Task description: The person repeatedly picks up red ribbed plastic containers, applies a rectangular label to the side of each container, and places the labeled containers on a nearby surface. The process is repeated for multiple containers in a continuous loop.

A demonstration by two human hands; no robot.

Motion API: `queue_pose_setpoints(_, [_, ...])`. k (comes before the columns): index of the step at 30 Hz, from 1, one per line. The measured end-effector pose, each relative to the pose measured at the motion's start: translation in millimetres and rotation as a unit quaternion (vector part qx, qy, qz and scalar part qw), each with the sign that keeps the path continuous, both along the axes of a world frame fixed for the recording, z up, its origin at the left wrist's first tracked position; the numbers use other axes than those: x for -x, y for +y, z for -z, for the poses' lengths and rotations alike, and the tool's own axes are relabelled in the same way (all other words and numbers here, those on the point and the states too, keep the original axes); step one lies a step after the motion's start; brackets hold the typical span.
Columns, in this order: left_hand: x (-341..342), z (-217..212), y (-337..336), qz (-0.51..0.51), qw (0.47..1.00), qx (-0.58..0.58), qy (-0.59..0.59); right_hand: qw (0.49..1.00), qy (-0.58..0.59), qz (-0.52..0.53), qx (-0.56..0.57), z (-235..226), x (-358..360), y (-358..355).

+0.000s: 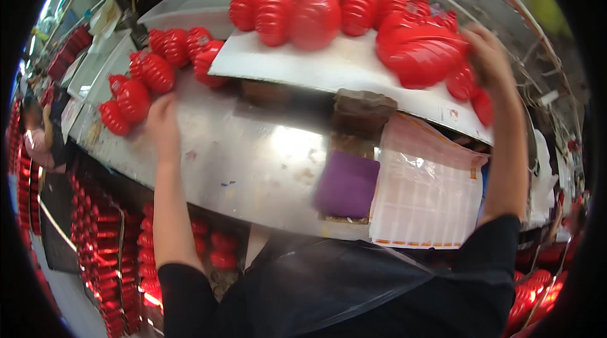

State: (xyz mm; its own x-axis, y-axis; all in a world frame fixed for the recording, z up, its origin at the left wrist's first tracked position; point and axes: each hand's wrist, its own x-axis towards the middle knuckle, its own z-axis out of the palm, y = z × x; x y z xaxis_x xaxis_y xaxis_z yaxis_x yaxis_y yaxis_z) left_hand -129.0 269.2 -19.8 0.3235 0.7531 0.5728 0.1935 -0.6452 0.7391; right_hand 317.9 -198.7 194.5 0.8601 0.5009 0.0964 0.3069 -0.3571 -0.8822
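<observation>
At upper right, a person's right hand (485, 54), fingers bent, meets the edge of a large glossy red fluted plastic ornament (420, 54) above a white flat board (278, 65); whether it grips cannot be told. At left, the blurred left hand (164, 118), finger opening unclear, is beside a small shiny red rounded ornament (133, 102) on a grey metal table (253, 167).

Red ornaments (315, 21) — glossy, plastic-looking | tabletop (253, 164) — smooth, shiny metal | matt purple pad (349, 185) | rough brown block (363, 112)
</observation>
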Motion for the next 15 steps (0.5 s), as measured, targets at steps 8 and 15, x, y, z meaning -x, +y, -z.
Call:
queue_pose_setpoints(8, [-135.5,-2.0,85.5,-0.019,0.991,0.048,0.120,0.918,-0.062,0.365,-0.146,-20.1,-75.7,-346.0])
queue_pose_setpoints(15, [-183.7,-7.6,110.3,0.060,0.990,0.087,0.098,0.901,-0.036,0.410,-0.136,57.5,-151.1,-500.1])
